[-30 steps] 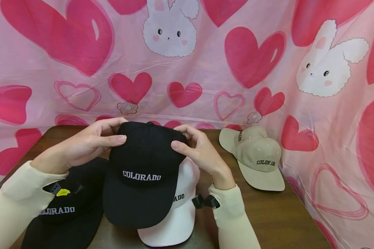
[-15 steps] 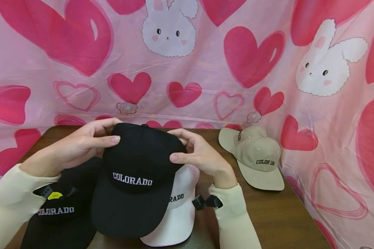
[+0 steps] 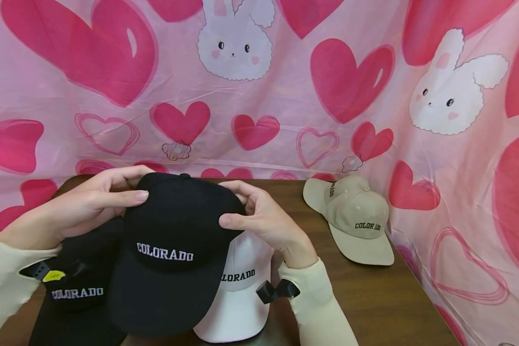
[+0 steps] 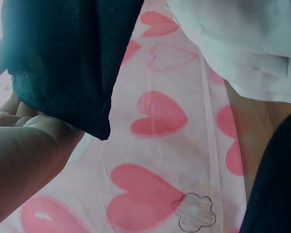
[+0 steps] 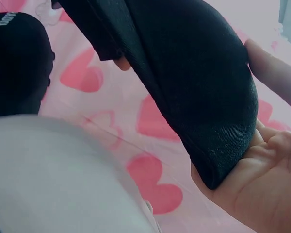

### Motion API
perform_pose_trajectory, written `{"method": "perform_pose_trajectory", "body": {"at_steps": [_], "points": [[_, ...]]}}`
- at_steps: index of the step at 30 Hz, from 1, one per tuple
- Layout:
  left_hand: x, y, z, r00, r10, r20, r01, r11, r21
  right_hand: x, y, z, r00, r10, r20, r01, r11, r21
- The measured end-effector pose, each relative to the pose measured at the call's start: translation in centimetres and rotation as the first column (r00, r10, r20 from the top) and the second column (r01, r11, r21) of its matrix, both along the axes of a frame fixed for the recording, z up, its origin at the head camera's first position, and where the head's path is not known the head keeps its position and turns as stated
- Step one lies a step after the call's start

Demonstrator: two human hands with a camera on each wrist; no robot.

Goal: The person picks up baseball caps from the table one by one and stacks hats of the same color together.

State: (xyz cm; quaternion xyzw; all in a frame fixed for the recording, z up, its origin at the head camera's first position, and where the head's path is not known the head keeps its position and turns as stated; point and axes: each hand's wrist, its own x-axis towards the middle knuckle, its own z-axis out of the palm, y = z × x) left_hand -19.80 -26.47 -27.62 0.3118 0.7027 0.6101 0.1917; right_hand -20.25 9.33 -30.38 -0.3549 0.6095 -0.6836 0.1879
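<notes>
A black baseball cap (image 3: 177,211) with white COLORADO lettering is held up between both hands, brim toward me and downward. My left hand (image 3: 84,204) pinches the left side of its crown, thumb in front and fingers behind. On the other side my right hand (image 3: 264,221) grips the crown's edge the same way. Partly behind the held cap sits a white cap (image 3: 242,307) with dark lettering. A second black cap (image 3: 73,317) lies at the left, overlapped by the held one. In the right wrist view the cap's underside edge (image 5: 184,141) rests against the palm.
Two beige caps (image 3: 359,216) overlap at the back right of the brown wooden table (image 3: 363,302). A pink cloth (image 3: 285,86) printed with hearts and rabbits hangs behind the table and along its right side. Small black cameras (image 3: 277,291) are strapped to the wrists.
Both hands have carried the black cap leftward and slightly down, over the other black cap. More of the white cap's lettering shows. The beige caps have stayed put.
</notes>
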Motion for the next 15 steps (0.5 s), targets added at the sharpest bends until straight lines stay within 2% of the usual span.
{"method": "perform_pose_trajectory", "body": {"at_steps": [4,8,11,15], "points": [[0.1,-1.4,-0.5,1.000,-0.023,-0.002,0.024,0.999,0.031,0.6,-0.9,0.1,1.000,0.031,0.007,-0.031,0.999,-0.020],[0.4,-2.7,-0.8,1.000,-0.021,0.012,0.020,0.999,0.046,1.3,-2.0,0.2,0.999,0.046,0.009,-0.046,0.999,-0.025],[0.9,-3.5,-1.0,0.999,0.009,0.043,-0.011,0.999,0.044,1.9,-2.8,0.2,0.999,0.036,0.012,-0.036,0.999,-0.011],[1.3,-4.6,-1.4,0.998,0.035,0.047,-0.037,0.999,0.031,2.4,-3.8,0.1,1.000,0.014,-0.003,-0.014,1.000,0.004]]}}
